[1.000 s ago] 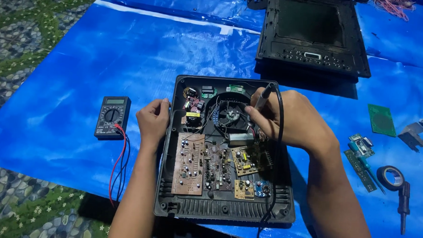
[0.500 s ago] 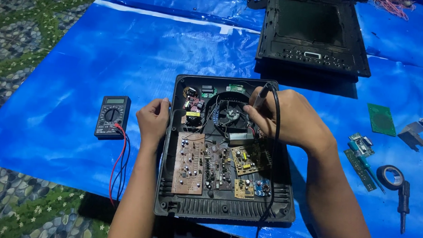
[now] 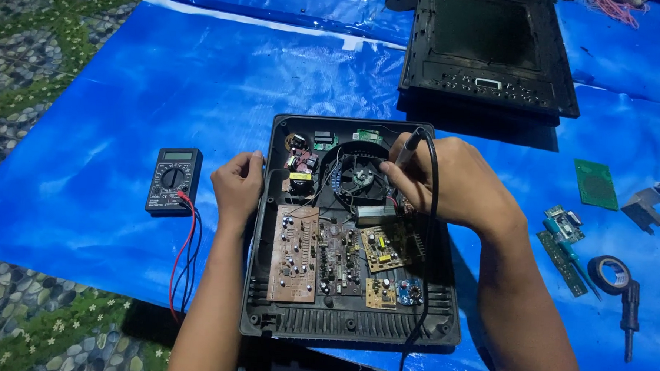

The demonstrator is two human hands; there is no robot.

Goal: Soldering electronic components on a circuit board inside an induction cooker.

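Note:
An opened black appliance case lies on a blue tarp, with several circuit boards and a round fan inside. My left hand grips the case's left rim. My right hand holds a slim black tool with a cable, its tip pointing down beside the fan. The tip itself is hidden behind my fingers.
A black multimeter with red and black leads lies left of the case. The appliance's black top cover rests beyond it. At the right are a green board, small parts, a tape roll and a screwdriver. Pebble-patterned floor surrounds the tarp.
My right hand has shifted slightly with the tool near the fan. My left hand stays on the case rim.

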